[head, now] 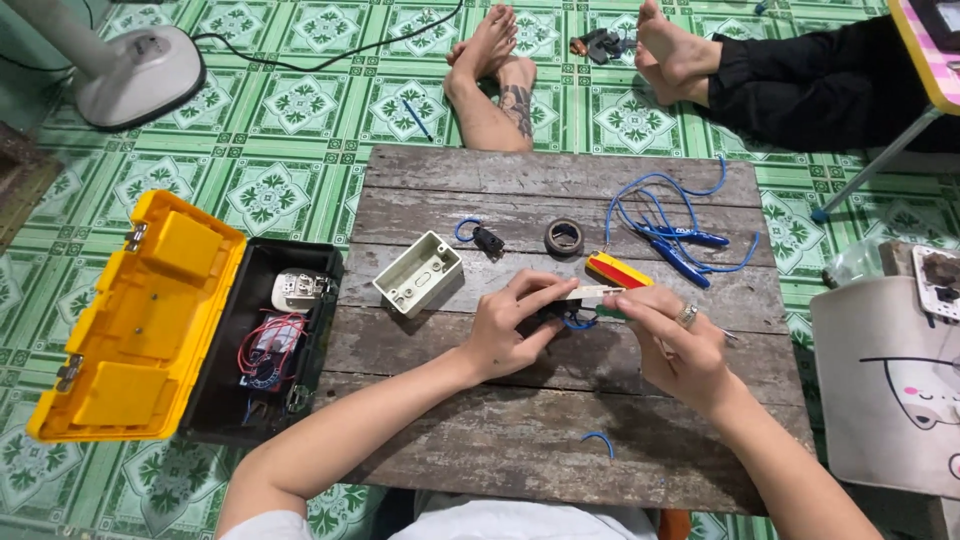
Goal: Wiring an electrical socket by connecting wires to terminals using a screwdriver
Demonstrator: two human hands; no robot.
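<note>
Pinching a small black part (pixel 556 312), left hand (pixel 505 335) meets right hand (pixel 672 345) gripping a tool.

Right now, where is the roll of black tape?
In the head view, the roll of black tape lies on the wooden board, beyond the hands, between the small black part with a blue wire loop and the blue-handled pliers.
</note>
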